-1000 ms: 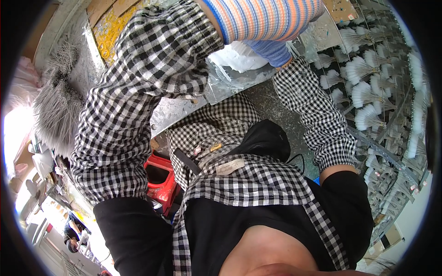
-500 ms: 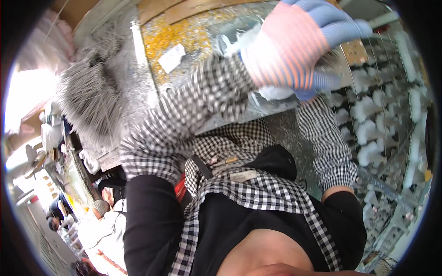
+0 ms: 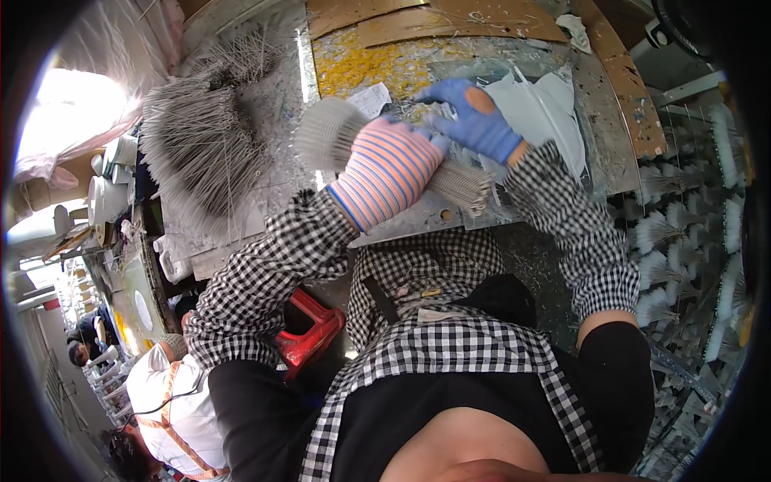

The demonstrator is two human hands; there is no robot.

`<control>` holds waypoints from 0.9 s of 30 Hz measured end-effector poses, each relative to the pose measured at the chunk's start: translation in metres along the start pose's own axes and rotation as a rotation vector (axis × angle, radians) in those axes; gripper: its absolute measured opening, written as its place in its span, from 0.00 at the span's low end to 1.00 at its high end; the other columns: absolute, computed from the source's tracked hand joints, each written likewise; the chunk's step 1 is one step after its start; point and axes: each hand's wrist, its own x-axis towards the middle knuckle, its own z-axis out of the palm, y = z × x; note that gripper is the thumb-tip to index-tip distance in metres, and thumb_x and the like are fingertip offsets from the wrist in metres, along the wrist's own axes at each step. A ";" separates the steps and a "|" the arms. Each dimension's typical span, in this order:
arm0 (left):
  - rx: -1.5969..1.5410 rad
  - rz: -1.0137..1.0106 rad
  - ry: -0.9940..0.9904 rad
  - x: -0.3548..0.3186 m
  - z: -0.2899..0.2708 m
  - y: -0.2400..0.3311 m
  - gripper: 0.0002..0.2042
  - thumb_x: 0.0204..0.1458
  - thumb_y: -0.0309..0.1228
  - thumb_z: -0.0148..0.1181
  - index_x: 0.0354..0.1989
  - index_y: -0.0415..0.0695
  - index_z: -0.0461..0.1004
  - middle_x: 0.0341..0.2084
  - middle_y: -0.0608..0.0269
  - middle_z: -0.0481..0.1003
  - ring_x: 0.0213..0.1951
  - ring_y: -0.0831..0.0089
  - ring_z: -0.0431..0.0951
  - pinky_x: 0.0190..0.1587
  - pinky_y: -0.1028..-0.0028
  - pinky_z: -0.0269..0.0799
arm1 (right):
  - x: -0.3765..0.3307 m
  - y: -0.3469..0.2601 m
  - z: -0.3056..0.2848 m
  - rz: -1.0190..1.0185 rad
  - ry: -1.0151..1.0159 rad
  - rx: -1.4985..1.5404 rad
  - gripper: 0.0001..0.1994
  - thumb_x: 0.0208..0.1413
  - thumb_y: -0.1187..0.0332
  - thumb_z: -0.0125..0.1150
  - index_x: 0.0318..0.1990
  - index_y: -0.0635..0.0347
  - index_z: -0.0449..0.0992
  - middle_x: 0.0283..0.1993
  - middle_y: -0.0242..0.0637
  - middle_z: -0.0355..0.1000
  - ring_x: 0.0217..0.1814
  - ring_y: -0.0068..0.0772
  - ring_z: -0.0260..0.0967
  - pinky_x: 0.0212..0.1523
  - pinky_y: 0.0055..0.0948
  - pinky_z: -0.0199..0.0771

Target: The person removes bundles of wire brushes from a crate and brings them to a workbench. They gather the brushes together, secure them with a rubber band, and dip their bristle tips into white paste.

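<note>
In the head view, the left hand (image 3: 389,173), in a striped pink-and-blue knit glove, is closed around the middle of a bundle of thin grey wiry strands (image 3: 328,135) at upper centre, probably to keep it together with both ends free. The right hand (image 3: 475,122), blue-gloved, is partly open beside it; contact cannot be told. A large grey strand pile (image 3: 197,145) lies upper left, seemingly within reach.

A worktable (image 3: 281,165) bears grey bristles (image 3: 193,149), paper (image 3: 371,100), cardboard (image 3: 466,26).
</note>
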 end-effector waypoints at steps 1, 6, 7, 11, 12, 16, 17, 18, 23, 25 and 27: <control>0.003 -0.005 0.000 -0.003 0.018 -0.004 0.14 0.40 0.34 0.70 0.36 0.47 0.76 0.36 0.59 0.80 0.40 0.60 0.81 0.45 0.60 0.72 | 0.022 0.001 0.003 0.002 -0.035 -0.106 0.18 0.58 0.55 0.60 0.52 0.52 0.78 0.52 0.41 0.76 0.56 0.44 0.72 0.60 0.43 0.71; 0.119 -0.049 -0.354 -0.019 0.055 -0.033 0.13 0.41 0.32 0.69 0.36 0.47 0.77 0.27 0.59 0.80 0.35 0.59 0.82 0.43 0.59 0.74 | 0.117 0.038 0.049 0.091 -0.195 -0.479 0.13 0.57 0.58 0.59 0.47 0.48 0.82 0.47 0.36 0.79 0.52 0.45 0.74 0.54 0.45 0.75; 0.122 -0.057 -0.354 -0.021 0.051 -0.038 0.13 0.41 0.32 0.69 0.36 0.47 0.77 0.27 0.59 0.80 0.35 0.59 0.82 0.43 0.59 0.74 | 0.126 0.040 0.054 0.064 -0.202 -0.561 0.13 0.57 0.59 0.58 0.47 0.48 0.82 0.47 0.36 0.79 0.52 0.45 0.74 0.52 0.45 0.75; -0.169 -0.221 -0.132 -0.027 0.000 -0.058 0.11 0.45 0.31 0.67 0.36 0.42 0.78 0.28 0.54 0.80 0.34 0.58 0.82 0.40 0.62 0.76 | 0.153 0.062 0.068 0.041 -0.141 -0.699 0.13 0.57 0.60 0.57 0.46 0.48 0.83 0.45 0.35 0.79 0.49 0.46 0.76 0.48 0.44 0.77; -0.429 -0.338 0.051 -0.035 -0.001 -0.069 0.12 0.47 0.31 0.68 0.38 0.40 0.78 0.29 0.53 0.80 0.33 0.62 0.82 0.40 0.65 0.77 | 0.153 0.056 0.065 -0.080 -0.121 -0.777 0.12 0.56 0.60 0.60 0.44 0.52 0.83 0.42 0.39 0.80 0.47 0.46 0.76 0.48 0.41 0.77; -1.196 -0.590 0.566 -0.049 -0.012 -0.099 0.08 0.52 0.26 0.70 0.36 0.37 0.79 0.33 0.62 0.82 0.34 0.79 0.78 0.41 0.74 0.75 | 0.149 0.010 0.039 -0.038 0.121 -0.053 0.12 0.55 0.62 0.66 0.44 0.56 0.82 0.41 0.41 0.80 0.46 0.43 0.76 0.52 0.40 0.76; -1.269 -0.629 0.661 -0.049 -0.013 -0.104 0.07 0.52 0.26 0.70 0.35 0.38 0.79 0.32 0.65 0.82 0.34 0.80 0.78 0.41 0.75 0.75 | 0.141 -0.017 0.028 -0.047 0.122 -0.054 0.12 0.55 0.62 0.66 0.44 0.56 0.82 0.41 0.41 0.80 0.46 0.43 0.76 0.52 0.40 0.76; -1.224 -0.637 0.635 -0.049 -0.021 -0.104 0.06 0.51 0.25 0.71 0.34 0.39 0.79 0.30 0.67 0.81 0.32 0.82 0.77 0.38 0.76 0.74 | 0.131 -0.046 0.016 0.021 -0.023 0.325 0.12 0.57 0.62 0.64 0.43 0.58 0.82 0.41 0.40 0.80 0.47 0.41 0.76 0.54 0.40 0.75; -1.168 -0.557 0.687 -0.047 -0.015 -0.105 0.06 0.51 0.26 0.71 0.32 0.40 0.79 0.26 0.69 0.79 0.28 0.83 0.75 0.34 0.78 0.72 | 0.085 -0.087 -0.009 0.270 -0.108 1.258 0.14 0.62 0.62 0.57 0.41 0.65 0.81 0.40 0.40 0.79 0.52 0.35 0.75 0.57 0.39 0.75; -1.209 -0.628 0.734 -0.055 -0.017 -0.108 0.05 0.52 0.27 0.71 0.31 0.40 0.80 0.25 0.69 0.79 0.28 0.82 0.75 0.34 0.78 0.72 | 0.077 -0.104 -0.036 -0.127 -0.195 1.682 0.15 0.65 0.64 0.50 0.42 0.67 0.80 0.41 0.42 0.79 0.56 0.33 0.73 0.58 0.36 0.75; -1.233 -0.583 0.693 -0.060 -0.020 -0.105 0.06 0.52 0.27 0.70 0.34 0.40 0.80 0.27 0.68 0.80 0.29 0.81 0.77 0.35 0.78 0.73 | 0.065 -0.141 -0.049 -0.163 -0.216 1.644 0.14 0.64 0.72 0.48 0.47 0.67 0.79 0.42 0.42 0.79 0.51 0.32 0.77 0.51 0.30 0.79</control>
